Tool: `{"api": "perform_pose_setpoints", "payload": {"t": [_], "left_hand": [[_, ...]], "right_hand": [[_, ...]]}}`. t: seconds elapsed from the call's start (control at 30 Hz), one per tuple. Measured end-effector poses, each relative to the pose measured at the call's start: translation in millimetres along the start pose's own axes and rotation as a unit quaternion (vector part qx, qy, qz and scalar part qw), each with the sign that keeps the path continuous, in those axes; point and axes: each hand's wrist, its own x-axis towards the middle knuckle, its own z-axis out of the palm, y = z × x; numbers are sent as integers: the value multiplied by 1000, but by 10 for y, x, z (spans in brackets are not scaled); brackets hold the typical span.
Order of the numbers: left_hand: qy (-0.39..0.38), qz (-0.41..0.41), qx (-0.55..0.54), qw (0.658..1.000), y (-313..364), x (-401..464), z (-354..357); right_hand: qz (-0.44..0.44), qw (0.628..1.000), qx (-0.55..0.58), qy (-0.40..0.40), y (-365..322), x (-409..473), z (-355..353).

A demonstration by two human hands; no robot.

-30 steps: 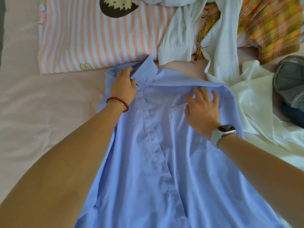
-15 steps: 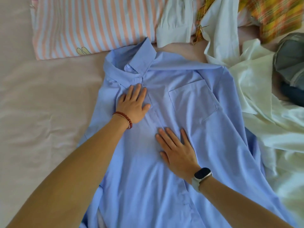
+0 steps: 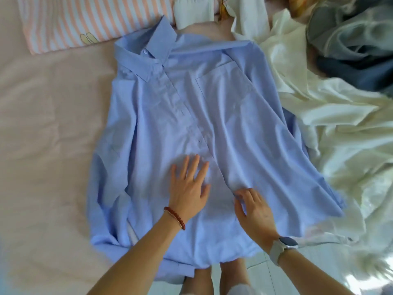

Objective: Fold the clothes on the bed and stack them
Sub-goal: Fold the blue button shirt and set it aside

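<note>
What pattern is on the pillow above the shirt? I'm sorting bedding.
Pink and white stripes on the pillow, best seen in the head view.

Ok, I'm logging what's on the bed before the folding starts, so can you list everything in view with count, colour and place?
blue shirt: one, light blue, spread front-up across the middle of the bed
bed sheet: one, pale pink, under everything
striped pillow: one, pink and white stripes, top left
cream garments: heap, off-white, right of the shirt
dark clothes: heap, grey and navy, top right
bead bracelet: one, red, left wrist
watch: one, white band, right wrist
left hand: flat on the shirt front
right hand: at the shirt's placket edge, grip unclear
</note>
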Motion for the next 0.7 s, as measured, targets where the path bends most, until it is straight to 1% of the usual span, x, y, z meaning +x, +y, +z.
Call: {"api": "perform_pose_setpoints", "payload": {"t": [0.03, 0.07, 0.17, 0.23, 0.3, 0.37, 0.43, 0.5, 0.53, 0.6, 0.63, 0.7], "left_hand": [[-35, -11, 11, 999, 55, -44, 49], [-53, -23, 19, 998, 98, -67, 75], [-78, -47, 41, 995, 138, -36, 125], [-87, -60, 44, 993, 166, -10, 97], [-81, -74, 34, 993, 256, -16, 11], [-68, -77, 22, 994, 389, -11, -82], [-43, -64, 21, 997, 528, 24, -164], [-16, -47, 9, 999, 664, 104, -245], [-6, -35, 1, 999, 729, 163, -274], [6, -5, -16, 1000, 860, 299, -331], [11, 8, -29, 999, 931, 355, -365], [26, 16, -71, 997, 1067, 461, -432]], "right_hand": [[29, 999, -21, -8, 40, -158, 20], [56, 997, -48, -20, 76, -296, 35], [110, 983, -127, -72, 175, -623, 36], [121, 981, -137, -66, 232, -754, -24], [126, 986, -107, -37, 284, -787, -162], [135, 989, -58, 22, 372, -688, -358], [146, 986, -31, 80, 502, -480, -587], [155, 980, -24, 119, 650, -207, -795], [161, 979, -14, 124, 731, -58, -874], [174, 978, 23, 110, 894, 247, -992], [184, 978, 40, 92, 965, 382, -1030], [242, 967, 73, 22, 1087, 625, -1063]]}}
